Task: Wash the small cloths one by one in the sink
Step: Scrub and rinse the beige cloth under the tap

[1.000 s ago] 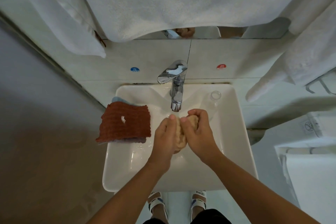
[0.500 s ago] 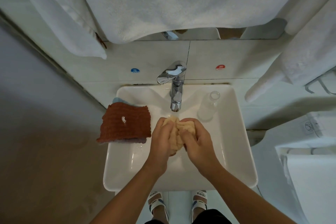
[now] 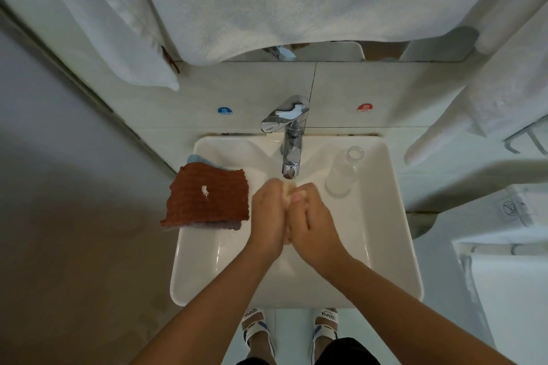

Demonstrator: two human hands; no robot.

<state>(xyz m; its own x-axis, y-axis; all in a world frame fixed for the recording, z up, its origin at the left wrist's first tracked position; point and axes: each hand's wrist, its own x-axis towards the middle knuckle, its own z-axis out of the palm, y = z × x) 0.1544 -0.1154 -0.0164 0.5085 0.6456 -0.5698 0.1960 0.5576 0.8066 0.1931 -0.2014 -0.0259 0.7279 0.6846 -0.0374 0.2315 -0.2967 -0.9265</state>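
While both hands' fingers clamp beige cloth (image 3: 289,190) over sink (image 3: 382,246), clear glass (image 3: 344,173) stands w/in basin.

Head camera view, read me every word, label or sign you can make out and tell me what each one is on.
"COLD": blue sticker on the wall tile, with a Chinese character above it.
"HOT": red sticker on the wall tile, also with a character; the small word is barely legible.
"SENMA": strap of the left sandal.
"SENMA": strap of the right sandal.
A crossed-out circle sign on the white fixture at right; no readable words.
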